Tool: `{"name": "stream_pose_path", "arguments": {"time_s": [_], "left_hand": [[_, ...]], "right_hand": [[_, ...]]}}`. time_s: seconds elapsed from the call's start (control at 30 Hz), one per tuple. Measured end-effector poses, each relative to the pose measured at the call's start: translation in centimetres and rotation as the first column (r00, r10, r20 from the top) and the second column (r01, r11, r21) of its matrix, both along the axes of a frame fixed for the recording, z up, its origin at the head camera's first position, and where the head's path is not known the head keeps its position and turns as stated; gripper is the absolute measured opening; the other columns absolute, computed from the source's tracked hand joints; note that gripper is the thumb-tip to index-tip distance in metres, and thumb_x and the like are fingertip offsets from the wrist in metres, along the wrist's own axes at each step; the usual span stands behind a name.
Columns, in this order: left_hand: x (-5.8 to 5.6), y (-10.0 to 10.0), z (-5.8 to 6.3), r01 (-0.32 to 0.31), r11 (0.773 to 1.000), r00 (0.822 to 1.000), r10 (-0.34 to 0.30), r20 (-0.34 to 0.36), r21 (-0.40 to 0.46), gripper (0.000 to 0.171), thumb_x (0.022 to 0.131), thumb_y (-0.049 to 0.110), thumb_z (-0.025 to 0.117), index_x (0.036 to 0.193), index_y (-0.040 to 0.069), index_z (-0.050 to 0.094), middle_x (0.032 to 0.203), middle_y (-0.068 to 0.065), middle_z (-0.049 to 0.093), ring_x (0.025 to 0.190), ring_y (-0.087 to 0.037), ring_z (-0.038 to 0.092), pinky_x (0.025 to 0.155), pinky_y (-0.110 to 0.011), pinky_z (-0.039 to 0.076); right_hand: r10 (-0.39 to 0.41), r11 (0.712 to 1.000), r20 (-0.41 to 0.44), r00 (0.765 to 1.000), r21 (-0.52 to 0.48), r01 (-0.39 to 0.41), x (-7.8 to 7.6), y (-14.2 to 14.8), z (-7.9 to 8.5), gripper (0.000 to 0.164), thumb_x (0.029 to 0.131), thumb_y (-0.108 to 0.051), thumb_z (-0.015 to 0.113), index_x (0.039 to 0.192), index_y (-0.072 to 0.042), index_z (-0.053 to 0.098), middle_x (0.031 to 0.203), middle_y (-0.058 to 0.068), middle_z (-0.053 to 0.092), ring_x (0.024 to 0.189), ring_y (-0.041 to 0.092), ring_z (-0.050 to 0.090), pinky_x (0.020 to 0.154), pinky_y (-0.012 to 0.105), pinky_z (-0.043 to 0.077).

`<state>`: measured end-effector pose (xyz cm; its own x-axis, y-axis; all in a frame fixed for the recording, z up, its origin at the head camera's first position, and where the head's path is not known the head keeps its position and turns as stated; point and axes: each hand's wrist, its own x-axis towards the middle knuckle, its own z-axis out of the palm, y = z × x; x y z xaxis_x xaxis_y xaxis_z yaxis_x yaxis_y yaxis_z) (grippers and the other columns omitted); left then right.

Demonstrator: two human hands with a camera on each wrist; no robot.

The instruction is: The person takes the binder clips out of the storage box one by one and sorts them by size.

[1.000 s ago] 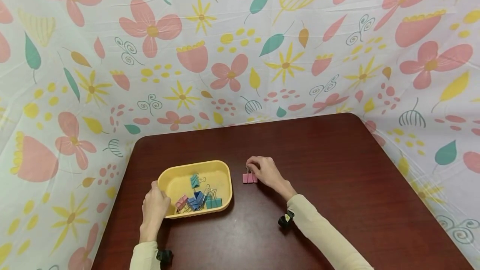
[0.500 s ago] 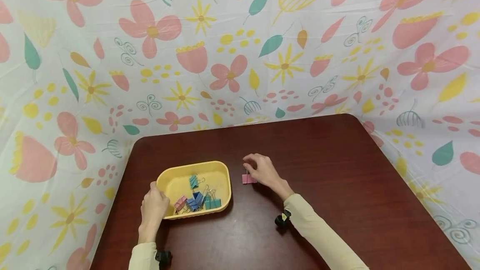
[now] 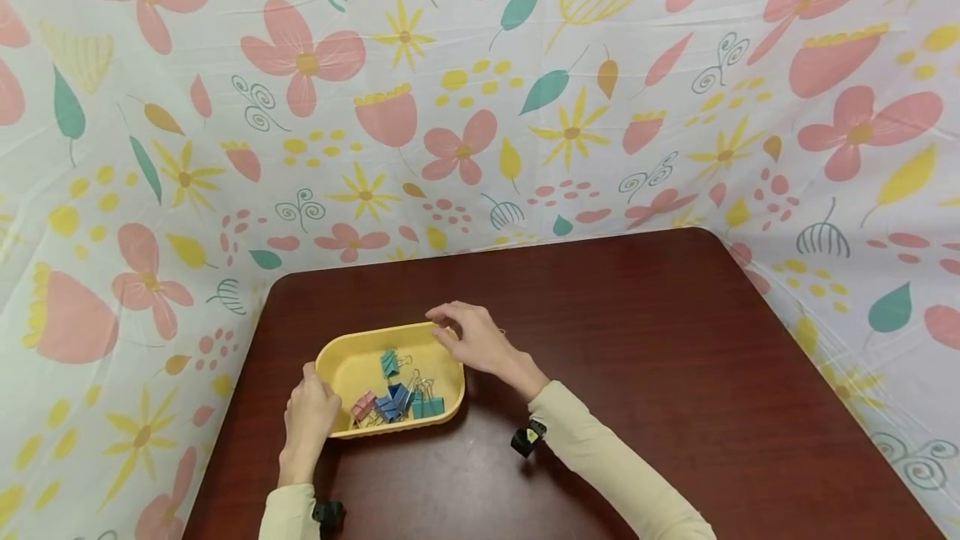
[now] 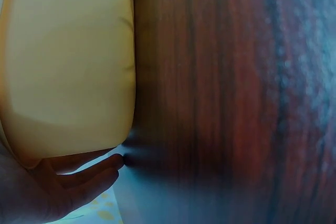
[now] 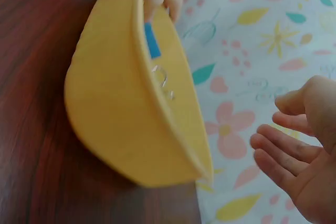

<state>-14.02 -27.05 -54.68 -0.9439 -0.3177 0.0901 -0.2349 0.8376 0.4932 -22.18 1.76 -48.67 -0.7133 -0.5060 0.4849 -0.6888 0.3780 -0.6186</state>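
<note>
My left hand (image 3: 309, 415) grips the left end of a shallow yellow plastic bin (image 3: 352, 342); in the left wrist view its fingers (image 4: 94, 179) lie along the outside wall. Inside the bin are several binder clips: a teal clip (image 3: 389, 363) toward the back, and a pink clip (image 3: 363, 405), blue clips (image 3: 392, 403) and another teal clip (image 3: 428, 407) bunched at the front. Over the bin's right rim hovers my right hand (image 3: 476, 342), fingers loosely bent and holding nothing, as the right wrist view also shows. A pink binder clip on the table is mostly hidden behind this hand.
The bin stands on a dark reddish-brown table (image 3: 637, 357) with rounded back corners. A white curtain (image 3: 480, 65) with a flower print hangs behind and along both sides. Each wrist wears a black camera strap (image 3: 528, 437).
My right hand has let go of the pink binder clip's wire handle on the table and moved left to the bin's right rim. The left hand and the bin stay in place.
</note>
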Motion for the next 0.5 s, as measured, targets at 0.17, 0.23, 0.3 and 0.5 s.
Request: {"name": "stream_pose_path", "arguments": {"time_s": [0.17,0.23,0.3,0.5], "left_hand": [[0.3,-0.1,-0.3,0.006,1.000,0.999,-0.006,0.036,0.002,0.038,0.087,0.012,0.041,0.123,-0.001,0.038,0.092,-0.024,0.062,0.077,-0.041,0.060,0.059,-0.051,0.042],[0.3,-0.1,-0.2,0.008,1.000,0.999,-0.008,0.037,0.000,0.039,0.087,0.012,0.042,0.124,-0.001,0.038,0.092,-0.024,0.062,0.076,-0.040,0.060,0.058,-0.051,0.042],[0.2,-0.1,-0.2,0.011,1.000,0.999,-0.011,0.030,0.000,0.040,0.087,0.012,0.042,0.124,-0.001,0.038,0.092,-0.024,0.062,0.076,-0.040,0.060,0.058,-0.050,0.042],[-0.1,-0.2,0.0,0.013,1.000,1.000,-0.013,0.008,0.000,0.040,0.086,0.011,0.042,0.124,0.000,0.038,0.089,-0.024,0.062,0.075,-0.040,0.060,0.058,-0.050,0.042]], "right_hand": [[0.071,0.994,0.041,0.997,0.077,-0.074,0.8,-1.5,0.1,0.028,0.088,-0.023,0.060,0.115,-0.014,0.060,0.106,0.000,0.065,0.093,0.015,0.062,0.080,0.027,0.049],[0.090,0.990,0.061,0.994,0.105,-0.096,1.0,-1.9,-0.1,0.031,0.089,-0.026,0.059,0.118,-0.014,0.059,0.109,0.001,0.064,0.096,0.016,0.062,0.082,0.028,0.049],[0.103,0.986,0.068,0.992,0.126,-0.111,1.2,-2.2,-0.3,0.034,0.088,-0.027,0.059,0.119,-0.012,0.058,0.111,0.003,0.064,0.097,0.017,0.062,0.083,0.028,0.049],[0.143,0.965,0.094,0.985,0.207,-0.160,1.7,-3.0,-1.0,0.048,0.087,-0.029,0.061,0.130,-0.011,0.049,0.118,0.006,0.061,0.101,0.017,0.061,0.086,0.025,0.047]]}}
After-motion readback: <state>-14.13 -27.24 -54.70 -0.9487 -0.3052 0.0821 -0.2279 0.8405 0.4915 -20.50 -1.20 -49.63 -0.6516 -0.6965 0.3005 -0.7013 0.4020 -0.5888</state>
